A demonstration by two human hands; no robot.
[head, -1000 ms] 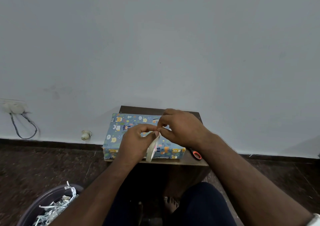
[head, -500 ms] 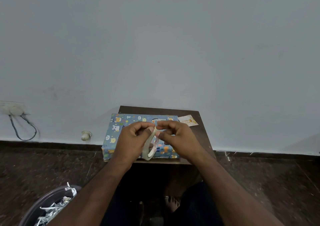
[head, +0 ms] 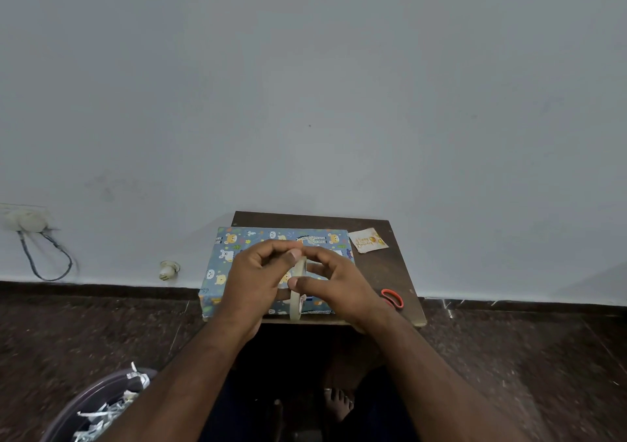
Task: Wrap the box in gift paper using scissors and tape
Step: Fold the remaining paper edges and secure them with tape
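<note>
A box (head: 230,255) wrapped in blue gift paper with cartoon animals lies on a small dark wooden table (head: 383,272). Above the box, my left hand (head: 252,282) holds a roll of clear tape (head: 297,292) upright, edge-on to me. My right hand (head: 336,285) pinches at the top of the roll with fingers and thumb curled. Scissors with orange handles (head: 393,298) lie on the table at my right wrist, mostly hidden by my arm.
A small birthday tag (head: 367,240) lies at the table's back right corner. A dark bin (head: 84,407) with paper scraps stands on the floor at lower left. A grey wall rises close behind the table, with a socket and cable (head: 40,248) on the left.
Both hands with the tape roll have shifted slightly left and nearer the front of the box. The tag and scissors, covered one second ago, now show at the right.
</note>
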